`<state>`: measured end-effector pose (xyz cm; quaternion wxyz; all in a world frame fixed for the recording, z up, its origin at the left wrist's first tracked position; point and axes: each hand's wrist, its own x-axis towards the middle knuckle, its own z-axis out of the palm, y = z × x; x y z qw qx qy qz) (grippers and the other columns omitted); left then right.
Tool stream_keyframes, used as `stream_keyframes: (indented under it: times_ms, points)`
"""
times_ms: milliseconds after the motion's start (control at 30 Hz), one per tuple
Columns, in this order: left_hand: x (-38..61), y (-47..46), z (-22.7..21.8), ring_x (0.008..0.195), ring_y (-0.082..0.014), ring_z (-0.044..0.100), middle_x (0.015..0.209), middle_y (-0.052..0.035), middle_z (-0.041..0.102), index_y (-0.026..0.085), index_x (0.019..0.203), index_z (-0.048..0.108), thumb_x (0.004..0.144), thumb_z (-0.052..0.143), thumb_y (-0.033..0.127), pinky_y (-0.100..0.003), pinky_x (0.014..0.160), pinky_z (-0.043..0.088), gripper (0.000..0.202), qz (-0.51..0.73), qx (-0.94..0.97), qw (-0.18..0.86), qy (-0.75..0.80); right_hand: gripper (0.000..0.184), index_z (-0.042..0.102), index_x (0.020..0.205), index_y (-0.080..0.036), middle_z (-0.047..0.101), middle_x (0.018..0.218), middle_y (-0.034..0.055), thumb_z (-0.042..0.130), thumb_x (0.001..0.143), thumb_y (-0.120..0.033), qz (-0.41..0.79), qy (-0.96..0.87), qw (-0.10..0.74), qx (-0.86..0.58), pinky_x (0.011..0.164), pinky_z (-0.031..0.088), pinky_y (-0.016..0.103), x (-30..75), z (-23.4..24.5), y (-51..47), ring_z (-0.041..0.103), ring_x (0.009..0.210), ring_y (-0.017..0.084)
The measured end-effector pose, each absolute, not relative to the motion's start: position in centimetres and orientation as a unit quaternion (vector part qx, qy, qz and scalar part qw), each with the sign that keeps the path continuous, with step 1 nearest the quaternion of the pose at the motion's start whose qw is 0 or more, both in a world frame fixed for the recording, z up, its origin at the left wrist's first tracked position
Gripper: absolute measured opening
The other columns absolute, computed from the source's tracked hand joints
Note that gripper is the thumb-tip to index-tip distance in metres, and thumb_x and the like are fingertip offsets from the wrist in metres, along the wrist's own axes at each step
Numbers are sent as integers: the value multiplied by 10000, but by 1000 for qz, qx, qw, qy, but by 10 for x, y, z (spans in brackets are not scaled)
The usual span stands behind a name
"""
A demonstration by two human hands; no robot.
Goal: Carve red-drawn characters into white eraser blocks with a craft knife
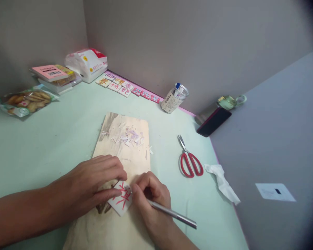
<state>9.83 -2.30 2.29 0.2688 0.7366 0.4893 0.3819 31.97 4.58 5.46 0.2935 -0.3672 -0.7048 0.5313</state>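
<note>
My left hand [101,180] is closed on a small white tile [124,205] marked with a red character. Its thumb lies across the face of the tile and its fingers curl over the upper edge. In my right hand [153,198] is a slim silver craft knife [173,213], gripped like a pen. The front end of the knife points at the tile's right edge, but its tip is hidden by my fingers. Both hands are over a wooden board [141,156], which has a dark mark under the tile. Pale and purple shavings [131,136] are scattered on the board's far part.
Red-handled scissors [189,159] and a crumpled tissue [223,184] lie on the right. Behind stand a can [174,98], a phone [214,121] and a row of lettered tiles [123,91]. Packaged biscuits [28,100], books [52,73] and a tissue pack [87,64] are at the left.
</note>
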Motion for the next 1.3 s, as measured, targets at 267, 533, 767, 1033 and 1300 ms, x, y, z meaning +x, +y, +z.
stream_keyframes:
  times_ms: [267,533,767,1033,1300]
  points:
    - [101,-22,20,950,-195,651,1029,25,696,274,1105,671,1167,597,329,-309,847,449,111,389,732,268,490,281,525,718,-248,542,633,-46,689,945,-276,517,-719,288,-364,535,381,233,319,54,45,460,564,118]
    - [103,-15,22,877,-185,645,934,15,693,248,1008,699,1183,469,213,-308,814,464,291,378,751,241,485,279,527,726,-253,533,636,-48,696,946,-280,518,-718,289,-364,535,391,241,320,53,45,469,567,127]
    - [104,-13,27,825,-148,643,928,23,651,237,972,640,1182,431,193,-273,765,476,299,398,726,246,504,282,490,711,-253,508,630,-65,652,941,-261,498,-739,272,-364,538,354,237,319,54,44,429,553,108]
    - [93,-14,38,734,-159,599,863,28,617,250,903,586,1153,535,282,-305,682,444,257,384,705,202,561,309,487,715,-258,504,631,-59,686,950,-281,516,-722,274,-372,539,351,253,319,53,44,417,559,118]
    - [117,-41,19,973,-280,705,1122,9,703,292,1293,548,711,1031,339,-381,831,507,758,325,727,143,588,289,487,720,-260,545,672,-41,711,901,-288,551,-695,263,-380,563,376,260,321,61,48,435,597,125]
